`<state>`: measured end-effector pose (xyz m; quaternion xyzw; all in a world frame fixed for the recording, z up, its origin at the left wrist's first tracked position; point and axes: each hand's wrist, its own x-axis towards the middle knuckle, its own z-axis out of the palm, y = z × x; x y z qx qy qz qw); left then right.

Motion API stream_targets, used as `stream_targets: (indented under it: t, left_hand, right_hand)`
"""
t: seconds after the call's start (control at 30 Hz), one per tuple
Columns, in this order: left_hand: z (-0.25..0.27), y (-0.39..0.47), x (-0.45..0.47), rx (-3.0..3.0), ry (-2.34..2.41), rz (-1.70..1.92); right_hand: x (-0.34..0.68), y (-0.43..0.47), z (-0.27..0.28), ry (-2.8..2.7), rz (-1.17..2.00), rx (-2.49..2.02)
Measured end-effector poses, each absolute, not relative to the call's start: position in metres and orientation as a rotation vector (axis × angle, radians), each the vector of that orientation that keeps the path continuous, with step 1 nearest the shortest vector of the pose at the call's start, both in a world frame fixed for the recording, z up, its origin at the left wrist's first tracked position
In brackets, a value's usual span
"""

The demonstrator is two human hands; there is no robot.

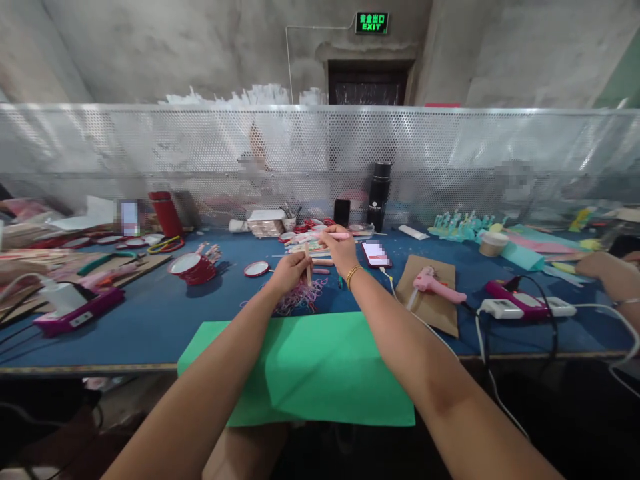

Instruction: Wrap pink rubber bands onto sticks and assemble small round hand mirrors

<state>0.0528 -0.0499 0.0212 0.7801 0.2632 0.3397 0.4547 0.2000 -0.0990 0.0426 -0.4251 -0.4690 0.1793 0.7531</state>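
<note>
My left hand is closed around a thin, light wooden stick, held nearly upright. Beside it, slightly higher and to the right, my right hand has its fingers closed on a pink pen-like stick that lies almost level. Its exact kind is too small to tell. Below both hands spreads a tangled pile of pink and purple cords. Several more thin sticks lie behind my hands, partly hidden by them. A green sheet hangs over the table edge under my forearms.
On the right, a pink glue gun rests on cardboard, near a purple power strip with trailing cables. A phone and black thermos stand beyond. Leftward are stacked red-rimmed round pieces. Another person's arm reaches in at right.
</note>
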Motion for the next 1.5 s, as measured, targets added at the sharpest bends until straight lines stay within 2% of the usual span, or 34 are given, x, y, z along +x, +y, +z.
stream_targets:
  t: [0.17, 1.5]
  left_hand:
    - [0.0184, -0.0471, 0.0523, 1.922, 0.639, 0.859]
    - [0.0227, -0.051, 0.0532, 1.956, 0.628, 0.845]
  right_hand:
    - [0.1986, -0.0994, 0.0442, -0.949, 0.464, -0.87]
    - [0.1986, -0.0948, 0.0366, -0.956, 0.438, -0.906]
